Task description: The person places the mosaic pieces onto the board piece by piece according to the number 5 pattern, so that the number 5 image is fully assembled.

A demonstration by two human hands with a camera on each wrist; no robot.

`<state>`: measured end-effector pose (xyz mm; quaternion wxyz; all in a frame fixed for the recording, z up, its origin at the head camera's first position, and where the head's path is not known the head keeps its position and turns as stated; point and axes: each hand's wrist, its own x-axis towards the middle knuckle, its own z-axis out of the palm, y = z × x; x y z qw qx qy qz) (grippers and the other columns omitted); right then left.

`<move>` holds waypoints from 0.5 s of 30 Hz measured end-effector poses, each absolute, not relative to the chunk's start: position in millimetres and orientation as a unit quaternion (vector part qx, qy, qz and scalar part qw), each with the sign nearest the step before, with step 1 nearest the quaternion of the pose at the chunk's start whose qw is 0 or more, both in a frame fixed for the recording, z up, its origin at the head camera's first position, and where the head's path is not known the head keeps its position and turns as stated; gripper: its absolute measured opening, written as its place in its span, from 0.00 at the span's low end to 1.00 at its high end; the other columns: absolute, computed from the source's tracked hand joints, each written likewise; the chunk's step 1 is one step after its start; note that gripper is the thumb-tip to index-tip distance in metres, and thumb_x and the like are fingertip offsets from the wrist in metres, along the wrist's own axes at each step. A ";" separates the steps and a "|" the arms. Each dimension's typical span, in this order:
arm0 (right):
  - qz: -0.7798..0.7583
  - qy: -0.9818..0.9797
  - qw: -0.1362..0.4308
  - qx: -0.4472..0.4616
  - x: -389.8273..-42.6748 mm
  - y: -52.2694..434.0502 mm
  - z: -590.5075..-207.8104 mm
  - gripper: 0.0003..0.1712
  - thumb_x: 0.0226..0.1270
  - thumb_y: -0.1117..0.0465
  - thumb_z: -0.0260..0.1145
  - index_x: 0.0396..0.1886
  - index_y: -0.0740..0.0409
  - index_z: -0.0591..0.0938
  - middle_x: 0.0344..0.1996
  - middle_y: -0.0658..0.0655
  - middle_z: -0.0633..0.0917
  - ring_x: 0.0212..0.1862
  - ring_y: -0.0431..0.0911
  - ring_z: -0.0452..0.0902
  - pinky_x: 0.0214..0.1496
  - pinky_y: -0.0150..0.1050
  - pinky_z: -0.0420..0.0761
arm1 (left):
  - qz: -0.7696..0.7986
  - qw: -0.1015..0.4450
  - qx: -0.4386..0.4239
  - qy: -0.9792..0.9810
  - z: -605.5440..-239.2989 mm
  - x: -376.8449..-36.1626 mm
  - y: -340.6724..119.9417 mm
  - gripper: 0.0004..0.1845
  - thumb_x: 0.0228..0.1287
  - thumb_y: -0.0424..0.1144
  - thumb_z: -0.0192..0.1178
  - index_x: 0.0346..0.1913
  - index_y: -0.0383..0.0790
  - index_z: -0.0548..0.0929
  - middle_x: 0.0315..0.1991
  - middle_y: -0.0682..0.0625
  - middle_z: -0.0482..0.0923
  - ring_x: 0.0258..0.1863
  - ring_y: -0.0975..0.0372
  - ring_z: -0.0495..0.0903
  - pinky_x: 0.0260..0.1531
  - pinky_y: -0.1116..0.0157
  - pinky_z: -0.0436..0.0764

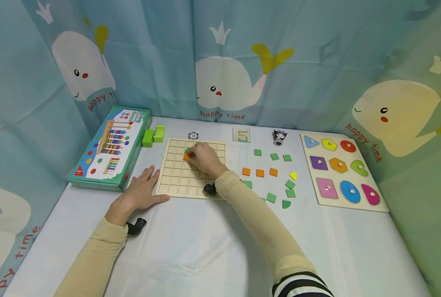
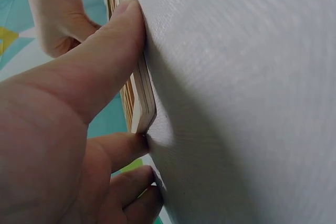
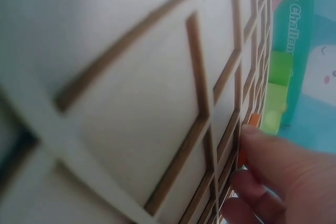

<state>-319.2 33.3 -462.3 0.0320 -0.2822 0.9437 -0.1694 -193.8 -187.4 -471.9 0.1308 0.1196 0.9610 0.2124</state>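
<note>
A wooden grid board (image 1: pixel 175 175) lies on the white table. My right hand (image 1: pixel 204 159) reaches over it and pinches an orange square tile (image 1: pixel 186 156) above a cell near the board's top left; a green tile (image 1: pixel 187 150) sits just behind it. In the right wrist view the fingertips (image 3: pixel 273 156) press the orange tile (image 3: pixel 254 120) against the grid board (image 3: pixel 157 93). My left hand (image 1: pixel 142 192) lies flat on the table with its thumb (image 2: pixel 113 56) against the grid board's (image 2: pixel 142 98) left front corner.
A green game box (image 1: pixel 110 148) lies left of the board with two lime blocks (image 1: pixel 153 135) behind it. Loose green, orange and yellow tiles (image 1: pixel 274 172) are scattered to the right, beside a shape puzzle (image 1: pixel 340 171). A small figurine (image 1: pixel 279 137) and card (image 1: pixel 241 135) stand at the back.
</note>
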 end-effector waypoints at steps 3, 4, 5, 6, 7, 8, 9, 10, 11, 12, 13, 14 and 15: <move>-0.166 0.944 0.027 -0.285 -318.8 33.2 -461.4 0.16 0.65 0.54 0.70 0.48 0.58 0.86 0.42 0.51 0.84 0.46 0.46 0.78 0.49 0.37 0.77 | 0.210 0.130 0.118 0.962 -471.9 -194.1 -187.6 0.52 0.62 0.59 0.63 0.74 0.25 0.53 0.74 0.29 0.43 0.73 0.39 0.42 0.64 0.35 0.47; -0.166 0.944 0.027 -0.285 -318.9 33.4 -461.3 0.16 0.65 0.54 0.70 0.49 0.58 0.86 0.42 0.51 0.84 0.45 0.45 0.78 0.48 0.37 0.77 | 0.210 0.129 0.118 0.962 -471.9 -194.2 -187.6 0.52 0.62 0.59 0.63 0.74 0.25 0.53 0.74 0.29 0.43 0.73 0.39 0.42 0.64 0.35 0.48; -0.166 0.944 0.028 -0.284 -318.9 34.1 -461.1 0.17 0.65 0.54 0.70 0.49 0.57 0.86 0.41 0.51 0.83 0.45 0.45 0.77 0.47 0.37 0.77 | 0.209 0.129 0.117 0.962 -471.9 -194.3 -187.5 0.52 0.62 0.59 0.62 0.74 0.25 0.53 0.74 0.29 0.43 0.73 0.39 0.42 0.64 0.35 0.48; -0.168 0.944 0.029 -0.283 -318.7 35.3 -460.4 0.17 0.65 0.53 0.70 0.50 0.57 0.86 0.41 0.51 0.83 0.45 0.45 0.77 0.47 0.37 0.77 | 0.210 0.129 0.117 0.962 -471.9 -194.4 -187.4 0.52 0.62 0.59 0.63 0.74 0.25 0.53 0.74 0.29 0.43 0.73 0.39 0.42 0.64 0.35 0.47; -0.172 0.943 0.030 -0.282 -318.6 37.2 -459.5 0.17 0.66 0.53 0.69 0.51 0.57 0.85 0.42 0.51 0.83 0.45 0.45 0.76 0.47 0.37 0.76 | 0.210 0.129 0.117 0.962 -471.9 -194.4 -187.2 0.52 0.62 0.59 0.63 0.74 0.25 0.53 0.74 0.29 0.43 0.73 0.39 0.42 0.64 0.35 0.47; -0.175 0.943 0.030 -0.281 -318.5 39.9 -458.2 0.18 0.67 0.54 0.69 0.52 0.57 0.85 0.42 0.52 0.83 0.45 0.45 0.76 0.47 0.38 0.76 | 0.211 0.129 0.117 0.962 -471.9 -194.4 -187.0 0.52 0.62 0.59 0.62 0.74 0.25 0.53 0.74 0.29 0.43 0.73 0.39 0.42 0.64 0.35 0.47; -0.181 0.942 0.030 -0.280 -318.3 43.6 -456.7 0.18 0.67 0.54 0.68 0.53 0.57 0.85 0.42 0.53 0.83 0.45 0.46 0.75 0.47 0.38 0.76 | 0.213 0.129 0.117 0.962 -471.9 -194.3 -186.8 0.52 0.62 0.59 0.63 0.74 0.25 0.53 0.74 0.29 0.43 0.73 0.39 0.42 0.64 0.35 0.47; -0.189 0.941 0.031 -0.278 -317.9 48.4 -455.0 0.17 0.68 0.55 0.68 0.53 0.57 0.84 0.42 0.53 0.83 0.45 0.47 0.75 0.47 0.39 0.75 | 0.214 0.129 0.117 0.961 -471.8 -194.2 -186.6 0.52 0.62 0.59 0.63 0.74 0.25 0.53 0.74 0.29 0.43 0.73 0.39 0.42 0.64 0.35 0.47; -0.195 0.940 0.029 -0.277 -317.4 54.1 -453.2 0.17 0.69 0.56 0.67 0.53 0.58 0.84 0.43 0.54 0.83 0.46 0.47 0.75 0.48 0.40 0.75 | 0.216 0.128 0.117 0.961 -471.8 -194.0 -186.4 0.52 0.62 0.59 0.63 0.74 0.25 0.53 0.74 0.29 0.43 0.73 0.39 0.42 0.64 0.35 0.47; -0.203 0.939 0.028 -0.278 -317.0 60.9 -451.5 0.16 0.70 0.58 0.66 0.53 0.59 0.84 0.43 0.55 0.83 0.46 0.48 0.74 0.49 0.40 0.75 | 0.216 0.127 0.117 0.961 -471.7 -193.7 -186.3 0.52 0.62 0.59 0.63 0.74 0.25 0.53 0.74 0.29 0.43 0.73 0.39 0.42 0.64 0.35 0.47; -0.209 0.937 0.026 -0.277 -317.0 68.6 -450.6 0.15 0.70 0.59 0.65 0.53 0.60 0.84 0.43 0.56 0.83 0.46 0.49 0.75 0.49 0.41 0.75 | 0.217 0.126 0.117 0.961 -471.5 -193.3 -186.4 0.52 0.62 0.59 0.63 0.74 0.25 0.53 0.74 0.29 0.43 0.73 0.39 0.42 0.64 0.35 0.47; -0.216 0.936 0.024 -0.278 -316.7 76.9 -449.7 0.15 0.70 0.60 0.64 0.53 0.61 0.84 0.43 0.56 0.83 0.47 0.50 0.75 0.49 0.42 0.75 | 0.219 0.126 0.117 0.960 -471.2 -192.8 -186.5 0.52 0.62 0.58 0.63 0.74 0.25 0.53 0.74 0.29 0.43 0.73 0.39 0.42 0.64 0.35 0.46; -0.222 0.935 0.022 -0.277 -316.7 85.9 -449.2 0.14 0.71 0.61 0.64 0.52 0.62 0.85 0.43 0.57 0.83 0.47 0.50 0.75 0.49 0.42 0.75 | 0.221 0.125 0.116 0.960 -470.9 -192.4 -186.7 0.52 0.62 0.58 0.64 0.74 0.25 0.53 0.74 0.29 0.43 0.73 0.39 0.42 0.64 0.35 0.46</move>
